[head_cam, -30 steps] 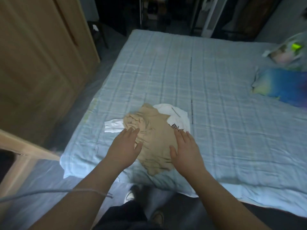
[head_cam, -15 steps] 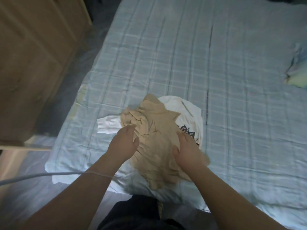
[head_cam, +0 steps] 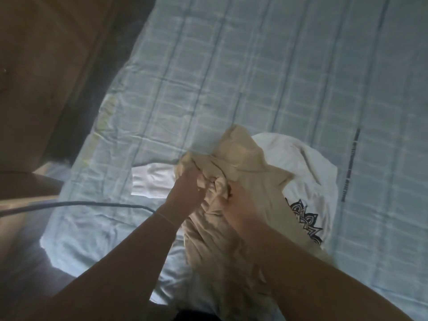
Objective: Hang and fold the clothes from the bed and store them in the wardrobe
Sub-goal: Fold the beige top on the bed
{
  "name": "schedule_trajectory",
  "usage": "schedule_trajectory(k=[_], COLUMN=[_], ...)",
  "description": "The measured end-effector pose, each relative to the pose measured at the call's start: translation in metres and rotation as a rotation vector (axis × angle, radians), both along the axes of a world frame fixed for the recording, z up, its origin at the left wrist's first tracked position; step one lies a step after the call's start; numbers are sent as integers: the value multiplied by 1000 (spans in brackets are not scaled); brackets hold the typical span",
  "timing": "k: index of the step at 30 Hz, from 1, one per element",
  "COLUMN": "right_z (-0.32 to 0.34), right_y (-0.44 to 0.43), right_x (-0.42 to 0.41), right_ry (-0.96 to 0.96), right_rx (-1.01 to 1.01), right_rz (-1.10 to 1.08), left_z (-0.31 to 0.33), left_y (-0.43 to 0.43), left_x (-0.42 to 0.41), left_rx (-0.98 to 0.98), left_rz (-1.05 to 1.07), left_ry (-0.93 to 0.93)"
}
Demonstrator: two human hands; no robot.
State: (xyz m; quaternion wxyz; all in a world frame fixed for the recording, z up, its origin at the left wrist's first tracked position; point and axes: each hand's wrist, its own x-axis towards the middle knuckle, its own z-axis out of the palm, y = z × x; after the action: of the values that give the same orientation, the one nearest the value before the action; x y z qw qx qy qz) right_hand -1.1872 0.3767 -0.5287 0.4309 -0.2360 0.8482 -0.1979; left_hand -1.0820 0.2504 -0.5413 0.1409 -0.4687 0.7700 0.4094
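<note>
Beige garment lies bunched near the bed's front edge, overlapping a white printed T-shirt. Its long axis runs toward the person. Left-hand grip and right-hand grip sit side by side on its crumpled upper part, each clutching fabric. Half a second ago both palms lay flat and apart; the fingers have since curled in.

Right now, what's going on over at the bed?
A person at the edge of the bed is working on a crumpled beige garment. The left hand and the right hand each grip a bunch of its fabric. It lies on top of a white garment with a dark printed pattern, on the light blue checked sheet. Neither piece looks folded yet. A wooden cabinet stands to the left.
</note>
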Motion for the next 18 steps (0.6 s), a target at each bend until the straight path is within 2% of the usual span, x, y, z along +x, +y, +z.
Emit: schedule_trajectory(k=[6, 9, 12, 15, 18], right_z=[0, 26, 64, 94, 118], right_y=[-19, -3, 28, 68, 107], right_x=[1, -9, -20, -27, -25], right_ry=[58, 42, 33, -105, -289], right_rx=[40, -98, -218, -197, -317], right_rz=[-38, -126, -215, -362, -557], left_z=[8, 36, 68, 102, 139], left_y=[1, 4, 19, 42, 71], left_x=[1, -3, -3, -2, -3], left_rx=[118, 296, 356, 282, 111], left_rz=[115, 167, 139, -8, -145], left_ry=[5, 70, 192, 317, 458])
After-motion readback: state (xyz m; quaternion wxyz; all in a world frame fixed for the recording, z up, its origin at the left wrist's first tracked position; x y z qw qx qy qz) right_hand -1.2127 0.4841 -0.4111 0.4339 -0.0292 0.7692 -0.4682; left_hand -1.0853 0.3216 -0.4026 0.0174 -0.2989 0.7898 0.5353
